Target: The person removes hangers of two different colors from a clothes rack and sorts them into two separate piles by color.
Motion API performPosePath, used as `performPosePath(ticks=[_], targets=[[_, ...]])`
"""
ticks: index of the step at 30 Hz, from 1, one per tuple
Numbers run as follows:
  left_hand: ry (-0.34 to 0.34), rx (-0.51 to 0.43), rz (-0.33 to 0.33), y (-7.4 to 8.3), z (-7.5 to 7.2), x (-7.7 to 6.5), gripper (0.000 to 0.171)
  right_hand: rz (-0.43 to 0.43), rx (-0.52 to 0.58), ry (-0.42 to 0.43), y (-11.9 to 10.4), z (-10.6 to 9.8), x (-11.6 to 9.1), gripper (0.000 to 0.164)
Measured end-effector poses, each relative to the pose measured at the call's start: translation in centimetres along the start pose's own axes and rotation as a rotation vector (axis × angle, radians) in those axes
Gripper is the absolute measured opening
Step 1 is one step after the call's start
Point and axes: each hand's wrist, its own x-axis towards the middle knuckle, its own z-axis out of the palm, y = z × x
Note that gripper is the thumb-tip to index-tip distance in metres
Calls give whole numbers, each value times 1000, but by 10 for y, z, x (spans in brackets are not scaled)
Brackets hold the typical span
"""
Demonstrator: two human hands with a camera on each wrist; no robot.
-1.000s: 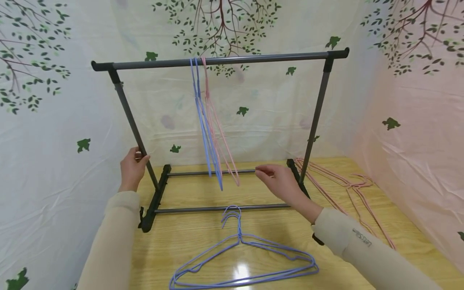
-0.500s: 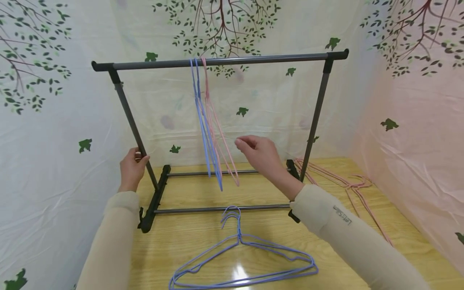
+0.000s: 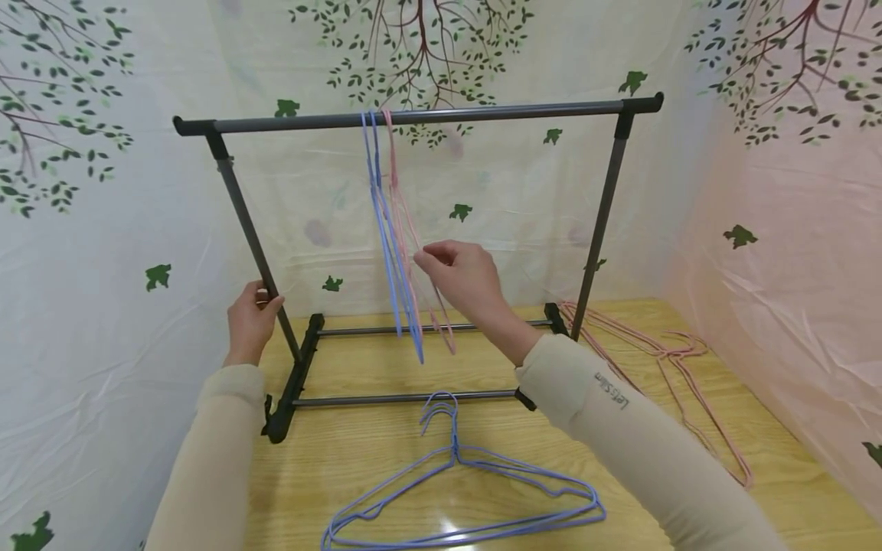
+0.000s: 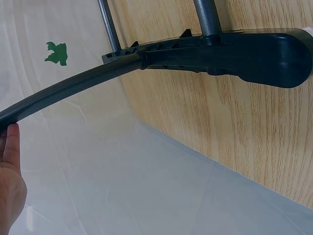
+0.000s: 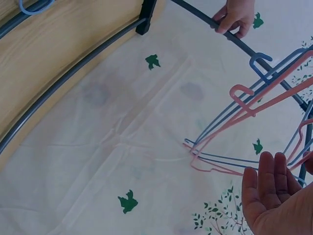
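Note:
My left hand [image 3: 253, 321] grips the left post [image 3: 241, 210] of a dark clothes rack, low down, thumb on the near side. From the top bar [image 3: 517, 112] hang blue hangers [image 3: 377, 164] and, just to their right, pink hangers [image 3: 393, 164]. My right hand [image 3: 468, 279] is at the right side of the pink hangers, overlapping their wire in the head view. In the right wrist view its fingers [image 5: 266, 181] extend loosely beside the hanger wires, and the thumb is mostly cut off by the edge.
Several blue hangers [image 3: 455, 440] lie stacked on the wooden table [image 3: 372, 428] in front of the rack. Pink hangers [image 3: 678, 353] lie on the right behind my forearm. Patterned cloth [image 3: 310, 222] surrounds the back and sides.
My right hand has risen from beside the rack's lower right and moved left to the pink hangers. The left hand stays on the post, and the hangers hang as before.

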Motion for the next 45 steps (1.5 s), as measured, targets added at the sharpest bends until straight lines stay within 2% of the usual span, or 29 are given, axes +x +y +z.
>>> performPosePath(ticks=[13, 20, 35, 45], targets=[[2, -4, -8, 2, 0, -2, 45, 39, 48, 135, 8, -8, 0, 24], [-1, -9, -9, 1, 0, -3, 45, 39, 56, 152, 15, -17, 1, 24], [3, 3, -14, 4, 1, -2, 44, 47, -6, 193, 34, -48, 2, 25], [1, 12, -6, 3, 0, -3, 42, 24, -17, 178, 37, -53, 0, 24]])
